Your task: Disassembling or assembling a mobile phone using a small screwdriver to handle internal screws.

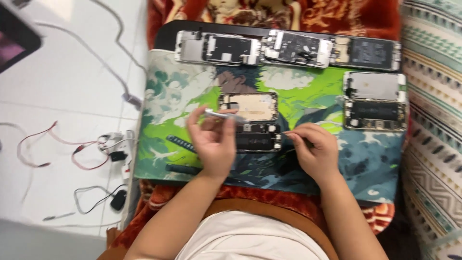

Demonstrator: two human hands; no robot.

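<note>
An opened phone [254, 123] lies in the middle of a green illustrated mat [173, 96], its gold back shell above and dark battery part below. My left hand [214, 142] holds a slim silver screwdriver [224, 115] over the phone's left side. My right hand [315, 149] pinches thin tweezers [288, 135], whose tip points at the phone's right edge.
Several other opened phones lie along the mat's far edge [219, 49] and at its right [374, 101]. Two dark tools [180, 143] rest on the mat's left. Red and white cables [82, 154] trail over the white floor at left. A patterned cloth [433, 120] borders the right.
</note>
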